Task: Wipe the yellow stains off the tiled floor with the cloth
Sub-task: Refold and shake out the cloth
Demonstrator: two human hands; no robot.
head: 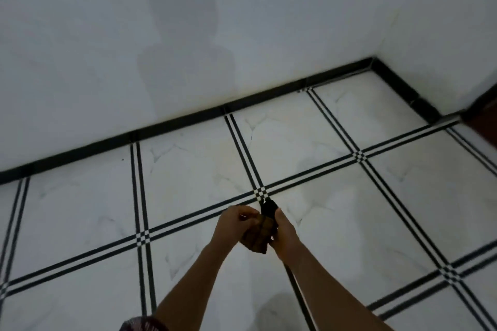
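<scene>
Both my hands meet in front of me, above the tiled floor (pixel 336 236). Between them is a small dark cloth (pixel 267 209), bunched up, with its top sticking out above my fingers. My left hand (pixel 236 226) grips the cloth's left side with curled fingers. My right hand (pixel 285 234) grips its right side, thumb up along the cloth. The floor is white marbled tile with black double lines. A faint yellowish tint lies on the tile (pixel 279 121) near the wall; the blur makes the stains hard to see.
A white wall (pixel 188 35) with a black skirting board (pixel 188 121) runs across the back and turns a corner at the right (pixel 373 62). A dark brown object (pixel 484 121) sits at the right edge. A patterned sleeve or garment (pixel 142 324) shows at the bottom.
</scene>
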